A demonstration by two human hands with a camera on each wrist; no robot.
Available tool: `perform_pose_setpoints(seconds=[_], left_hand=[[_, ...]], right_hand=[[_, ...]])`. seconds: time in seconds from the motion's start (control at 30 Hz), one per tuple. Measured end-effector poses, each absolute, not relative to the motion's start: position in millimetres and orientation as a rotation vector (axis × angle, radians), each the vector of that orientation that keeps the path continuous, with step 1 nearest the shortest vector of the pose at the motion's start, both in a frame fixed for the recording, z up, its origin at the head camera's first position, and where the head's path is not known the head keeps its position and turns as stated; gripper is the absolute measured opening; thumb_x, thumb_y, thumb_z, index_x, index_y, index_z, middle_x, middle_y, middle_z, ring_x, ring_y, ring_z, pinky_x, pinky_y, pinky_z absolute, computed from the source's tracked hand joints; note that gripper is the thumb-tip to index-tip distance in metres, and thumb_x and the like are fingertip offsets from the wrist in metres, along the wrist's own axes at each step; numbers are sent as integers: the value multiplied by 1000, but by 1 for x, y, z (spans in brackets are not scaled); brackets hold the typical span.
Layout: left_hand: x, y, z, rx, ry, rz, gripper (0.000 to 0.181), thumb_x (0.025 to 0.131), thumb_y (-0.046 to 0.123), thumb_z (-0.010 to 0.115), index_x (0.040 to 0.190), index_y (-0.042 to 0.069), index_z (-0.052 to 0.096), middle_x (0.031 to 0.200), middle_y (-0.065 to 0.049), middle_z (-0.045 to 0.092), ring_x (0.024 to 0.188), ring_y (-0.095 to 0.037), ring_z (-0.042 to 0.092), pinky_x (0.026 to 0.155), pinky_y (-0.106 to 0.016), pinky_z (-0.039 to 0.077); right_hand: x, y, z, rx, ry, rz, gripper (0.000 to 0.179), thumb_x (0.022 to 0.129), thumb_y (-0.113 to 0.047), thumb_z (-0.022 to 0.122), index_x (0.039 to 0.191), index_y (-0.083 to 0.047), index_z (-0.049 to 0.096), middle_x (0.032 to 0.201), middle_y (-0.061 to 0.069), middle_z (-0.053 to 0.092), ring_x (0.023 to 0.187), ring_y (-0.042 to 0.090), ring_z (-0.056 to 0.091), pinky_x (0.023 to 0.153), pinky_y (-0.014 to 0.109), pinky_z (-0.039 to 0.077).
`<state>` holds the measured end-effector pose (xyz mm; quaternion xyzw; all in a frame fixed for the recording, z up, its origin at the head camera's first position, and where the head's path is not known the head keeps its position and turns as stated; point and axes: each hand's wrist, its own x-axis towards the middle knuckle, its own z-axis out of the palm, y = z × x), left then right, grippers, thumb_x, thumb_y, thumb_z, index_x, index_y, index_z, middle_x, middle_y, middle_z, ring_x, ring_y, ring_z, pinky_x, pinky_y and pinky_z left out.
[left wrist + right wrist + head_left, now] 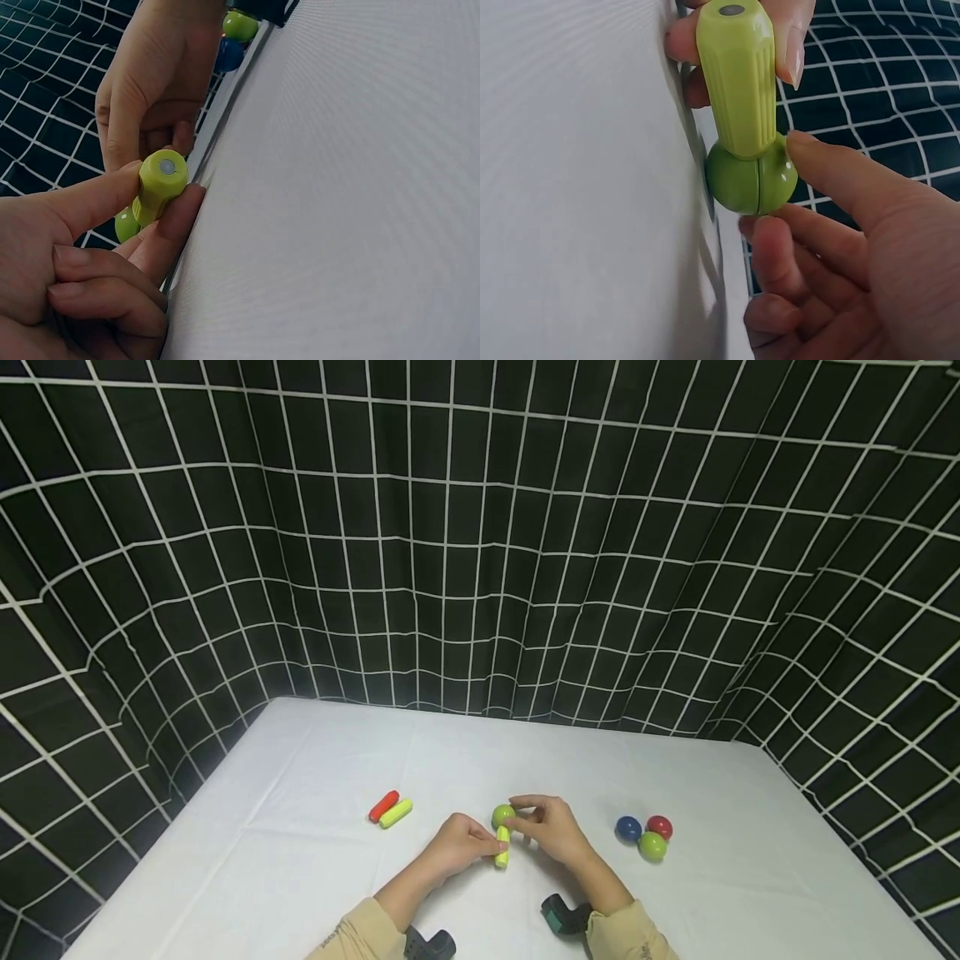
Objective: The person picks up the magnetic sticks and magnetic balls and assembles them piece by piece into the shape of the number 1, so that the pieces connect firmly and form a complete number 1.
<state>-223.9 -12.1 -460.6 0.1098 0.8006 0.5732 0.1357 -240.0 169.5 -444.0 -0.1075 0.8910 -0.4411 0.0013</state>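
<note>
My left hand (456, 847) pinches a yellow-green fluted rod (739, 86) between thumb and fingers. A round grey metal-looking spot shows on the rod's end in the left wrist view. At its other end the rod meets a green ball (735, 180), which has a seam line round it. Thumb and fingers of my right hand (557, 831) hold this ball from the far side and the right. Both pieces are low over the white table (300, 827), in line with each other.
Left of my hands lie a red rod (383, 806) and another yellow-green rod (395, 813), side by side. To the right, a blue ball (628, 828), a red ball (660, 827) and a second green ball (652, 846) are clustered. A black gridded curtain (465, 568) surrounds the table.
</note>
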Motion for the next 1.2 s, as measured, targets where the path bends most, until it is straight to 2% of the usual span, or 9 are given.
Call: perform_pose_setpoints(seconds=[0.23,0.47,0.87,1.2], left_hand=[[-224,-11,-461,294,2334,1653,26,76,28,75,73,2,71,54,3,58,64,-12,47,59,-26,37],[-224,-11,-462,290,2340,1651,26,75,27,75,74,2,71,62,-2,65,69,-13,50,63,-27,38],[-221,-12,-458,321,2354,1627,24,77,27,74,75,3,71,68,-5,69,71,-13,56,67,-28,41],[-222,-11,-461,320,2343,1646,24,77,27,74,75,4,70,68,-4,69,71,-14,57,67,-28,42]], right_hand=[[-234,178,-441,-313,2846,-1422,36,78,-19,74,108,-3,66,60,5,60,47,6,47,43,18,37],[-230,185,-442,-267,2868,-1450,35,76,-16,75,108,-4,66,59,3,59,46,7,48,43,18,39],[-222,206,-441,-220,2933,-1511,38,73,-12,78,108,-1,66,57,1,53,44,2,43,43,18,35],[-218,231,-445,-131,3033,-1400,40,72,-14,79,109,-4,66,55,0,51,44,3,40,43,19,34]])
